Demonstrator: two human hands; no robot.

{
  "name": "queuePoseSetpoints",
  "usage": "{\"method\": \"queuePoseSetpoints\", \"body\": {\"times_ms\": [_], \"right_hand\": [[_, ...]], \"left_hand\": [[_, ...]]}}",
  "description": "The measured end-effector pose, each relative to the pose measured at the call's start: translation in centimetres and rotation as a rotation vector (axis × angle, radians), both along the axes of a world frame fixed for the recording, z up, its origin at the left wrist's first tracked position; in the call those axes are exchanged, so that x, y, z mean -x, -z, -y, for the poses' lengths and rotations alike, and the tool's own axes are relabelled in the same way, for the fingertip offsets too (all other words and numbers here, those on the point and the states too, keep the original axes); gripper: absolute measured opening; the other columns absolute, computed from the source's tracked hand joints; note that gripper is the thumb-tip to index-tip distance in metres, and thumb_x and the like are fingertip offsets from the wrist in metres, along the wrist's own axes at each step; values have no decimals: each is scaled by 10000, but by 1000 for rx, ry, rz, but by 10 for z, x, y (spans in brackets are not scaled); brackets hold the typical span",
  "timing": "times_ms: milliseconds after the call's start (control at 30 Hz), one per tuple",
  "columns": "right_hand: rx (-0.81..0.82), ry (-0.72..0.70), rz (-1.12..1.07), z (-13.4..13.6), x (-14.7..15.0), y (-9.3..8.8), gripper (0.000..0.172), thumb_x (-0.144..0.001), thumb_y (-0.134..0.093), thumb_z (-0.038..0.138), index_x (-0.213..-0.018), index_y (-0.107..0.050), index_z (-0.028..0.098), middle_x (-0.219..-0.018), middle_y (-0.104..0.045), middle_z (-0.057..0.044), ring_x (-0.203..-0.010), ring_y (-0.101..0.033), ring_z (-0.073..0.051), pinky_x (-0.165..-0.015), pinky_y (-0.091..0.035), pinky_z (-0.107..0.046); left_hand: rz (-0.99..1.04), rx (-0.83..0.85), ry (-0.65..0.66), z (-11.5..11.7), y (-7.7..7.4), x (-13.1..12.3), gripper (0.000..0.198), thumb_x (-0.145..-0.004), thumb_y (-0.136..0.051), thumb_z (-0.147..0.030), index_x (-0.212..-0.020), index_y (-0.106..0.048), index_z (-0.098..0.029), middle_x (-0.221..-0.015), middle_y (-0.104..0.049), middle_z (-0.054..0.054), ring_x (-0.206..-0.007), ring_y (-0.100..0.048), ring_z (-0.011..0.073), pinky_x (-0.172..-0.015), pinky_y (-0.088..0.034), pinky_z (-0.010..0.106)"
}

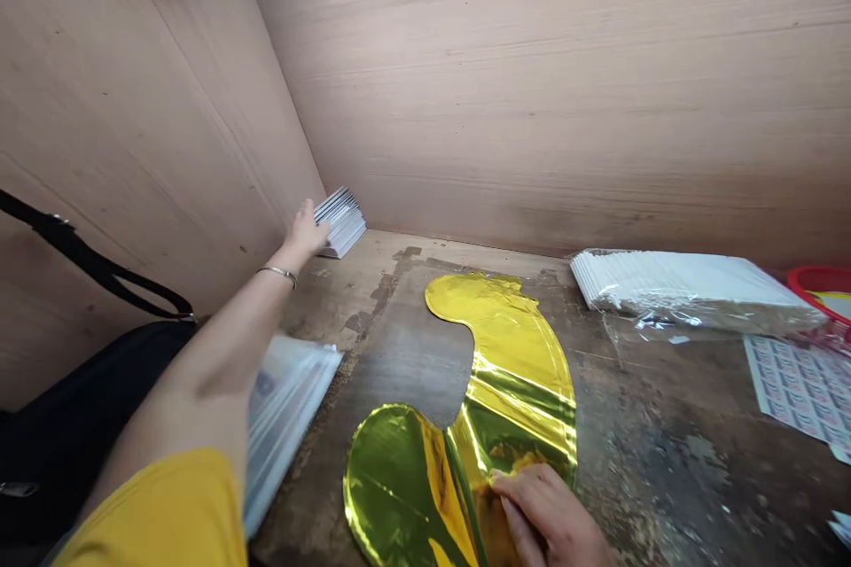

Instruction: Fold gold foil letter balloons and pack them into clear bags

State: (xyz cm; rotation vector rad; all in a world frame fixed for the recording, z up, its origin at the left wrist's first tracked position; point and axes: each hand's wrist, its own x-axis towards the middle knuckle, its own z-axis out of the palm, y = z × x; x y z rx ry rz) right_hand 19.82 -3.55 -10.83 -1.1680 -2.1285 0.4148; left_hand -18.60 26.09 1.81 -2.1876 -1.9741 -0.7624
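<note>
A yellow sleeve (146,509) leads to the left hand (306,230), its grip open against a stack of white packets (344,221). On the surface (399,345), a gold foil balloon (519,372) runs long-axis away from the nearer right hand (549,514), whose grip rests on the foil; whether it pinches, I cannot tell.

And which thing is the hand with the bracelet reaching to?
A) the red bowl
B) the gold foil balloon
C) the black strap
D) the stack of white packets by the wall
D. The left hand is right at the stack of white packets in the corner.
</note>
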Motion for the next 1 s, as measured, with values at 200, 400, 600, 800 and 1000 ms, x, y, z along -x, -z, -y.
{"method": "queuePoseSetpoints", "body": {"times_ms": [200, 400, 600, 800, 1000], "right_hand": [[-13, 53, 45, 5, 9, -19, 206, -926, -474, 169, -892, -673, 210, -753, -661, -47, -742, -605, -192, -659, -510, -303], [-288, 387, -61, -5, -17, -13, 229, -884, -506, 199, -995, -706, 178, -987, -729, -103, -965, -640, -243, -897, -509, -405], [-92, 248, 349, 27, -30, -15, 307, -896, -530, 229, -1152, -697, 201, -1372, -584, -124, -1344, -439, -345, -1105, -321, -602], [-153, 307, 262, 60, -66, -20, 394, -918, -463, 205, -1273, -624, 152, -1387, -574, -131, -1328, -478, -294, -1113, -373, -522], [-47, 309, 242, 52, -73, -8, 332, -896, -480, 148, -1153, -687, 103, -1282, -648, -160, -1286, -522, -303, -1099, -392, -507]], "left_hand": [[-154, 220, 764, 233, 54, -114, 352, -947, -436, -253, -1249, -616, -283, -1383, -570, 29, -1310, -487, 232, -1139, -345, 451], [-115, 206, 413, 338, 108, -135, 368, -964, -423, -285, -1282, -608, -260, -1462, -474, 122, -1392, -357, 378, -1090, -233, 702], [-53, 185, 189, 336, 131, -142, 371, -932, -478, -384, -1243, -647, -274, -1404, -537, 122, -1341, -419, 389, -1065, -272, 684], [2, 96, 198, 338, 133, -144, 308, -889, -498, -354, -1115, -689, -267, -1328, -610, 88, -1284, -496, 314, -1100, -265, 598], [-1, 88, 208, 339, 131, -144, 337, -864, -460, -338, -1078, -694, -227, -1291, -634, 105, -1255, -531, 310, -1090, -290, 579]]}}
